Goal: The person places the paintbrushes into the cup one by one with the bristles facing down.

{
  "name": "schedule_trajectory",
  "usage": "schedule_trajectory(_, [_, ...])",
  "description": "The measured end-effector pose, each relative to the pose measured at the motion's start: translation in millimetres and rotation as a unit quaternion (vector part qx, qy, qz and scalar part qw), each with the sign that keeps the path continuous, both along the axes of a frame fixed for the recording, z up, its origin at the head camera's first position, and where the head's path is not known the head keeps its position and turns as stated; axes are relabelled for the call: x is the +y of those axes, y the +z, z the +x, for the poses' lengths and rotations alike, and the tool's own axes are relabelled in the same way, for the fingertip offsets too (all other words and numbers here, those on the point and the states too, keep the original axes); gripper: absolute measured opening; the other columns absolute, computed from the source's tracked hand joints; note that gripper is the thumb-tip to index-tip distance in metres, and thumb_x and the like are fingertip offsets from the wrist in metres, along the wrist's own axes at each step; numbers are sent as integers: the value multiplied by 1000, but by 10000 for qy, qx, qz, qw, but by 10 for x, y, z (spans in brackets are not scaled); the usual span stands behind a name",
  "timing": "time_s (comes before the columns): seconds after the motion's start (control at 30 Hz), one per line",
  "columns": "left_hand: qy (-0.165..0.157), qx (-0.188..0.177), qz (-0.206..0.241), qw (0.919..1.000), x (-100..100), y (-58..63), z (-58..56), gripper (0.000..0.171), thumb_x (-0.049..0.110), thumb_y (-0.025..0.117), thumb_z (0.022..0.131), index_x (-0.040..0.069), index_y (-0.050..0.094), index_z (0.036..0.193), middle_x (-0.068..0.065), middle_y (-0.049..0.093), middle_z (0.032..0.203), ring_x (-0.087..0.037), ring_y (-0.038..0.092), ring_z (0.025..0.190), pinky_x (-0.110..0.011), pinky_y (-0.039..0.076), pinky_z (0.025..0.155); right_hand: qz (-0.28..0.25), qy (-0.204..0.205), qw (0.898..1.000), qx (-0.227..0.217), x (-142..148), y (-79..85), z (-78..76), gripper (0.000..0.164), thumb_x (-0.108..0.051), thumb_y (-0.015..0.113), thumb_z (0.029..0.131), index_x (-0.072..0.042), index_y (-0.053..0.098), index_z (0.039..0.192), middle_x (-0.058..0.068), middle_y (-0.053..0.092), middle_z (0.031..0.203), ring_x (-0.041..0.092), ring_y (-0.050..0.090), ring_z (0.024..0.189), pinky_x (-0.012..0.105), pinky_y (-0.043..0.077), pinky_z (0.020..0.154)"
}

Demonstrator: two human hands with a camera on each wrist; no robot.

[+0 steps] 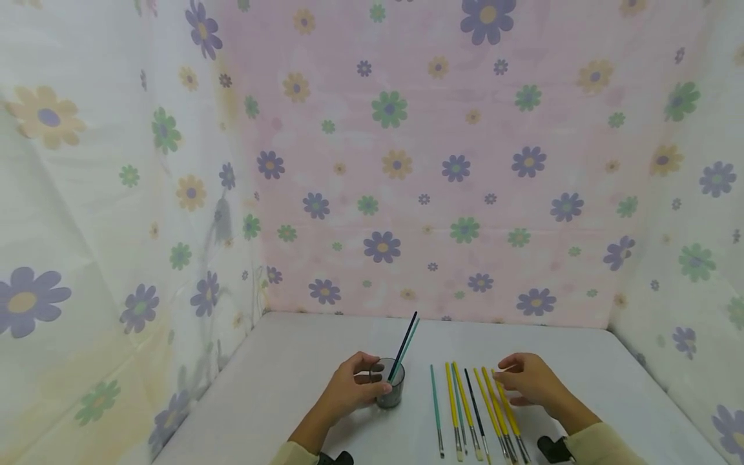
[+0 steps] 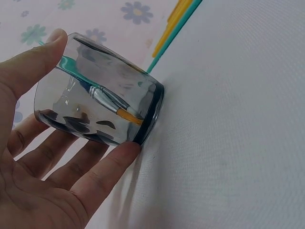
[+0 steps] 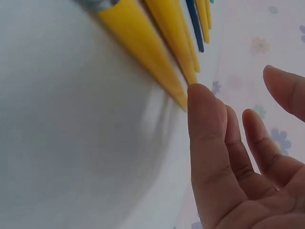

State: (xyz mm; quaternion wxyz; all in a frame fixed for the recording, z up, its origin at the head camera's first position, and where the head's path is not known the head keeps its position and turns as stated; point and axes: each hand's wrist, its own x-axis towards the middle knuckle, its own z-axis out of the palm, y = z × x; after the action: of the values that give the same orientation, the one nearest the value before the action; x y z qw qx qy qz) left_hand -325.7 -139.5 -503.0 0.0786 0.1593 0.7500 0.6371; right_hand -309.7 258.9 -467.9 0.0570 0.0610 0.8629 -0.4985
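My left hand holds a smoky clear glass on the table, thumb on one side and fingers round the other, as the left wrist view also shows. Two paintbrushes lean in the glass, one dark blue and one teal, bristles down. To the right of it lies a row of paintbrushes with yellow, teal and dark handles, bristles towards me. At the row's right end my right hand hovers by the handle tip of the outermost yellow paintbrush. Its thumb stands apart from the fingers; whether a fingertip touches the handle I cannot tell.
The white table is boxed in by flower-printed sheets, pink at the back and pale at both sides. A teal paintbrush lies nearest the glass, with a small gap between them.
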Motion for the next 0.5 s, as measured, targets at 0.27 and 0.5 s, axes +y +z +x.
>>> schedule_trajectory(0.27, [60, -62, 23, 10000, -4, 16, 9, 67, 26, 90, 82, 5, 56, 136, -20, 61, 139, -36, 66, 124, -44, 64, 83, 130, -46, 9992, -377, 117, -109, -43, 51, -23, 83, 89, 5, 59, 124, 18, 68, 113, 21, 71, 82, 39, 63, 67])
schedule_trajectory(0.5, [89, -20, 19, 10000, -7, -18, 5, 65, 25, 90, 82, 6, 57, 135, -18, 63, 137, -32, 67, 120, -42, 65, 81, 211, -143, 9978, -619, 147, -191, -51, 49, -22, 86, 85, 3, 62, 120, 15, 69, 106, 19, 71, 77, 36, 62, 64])
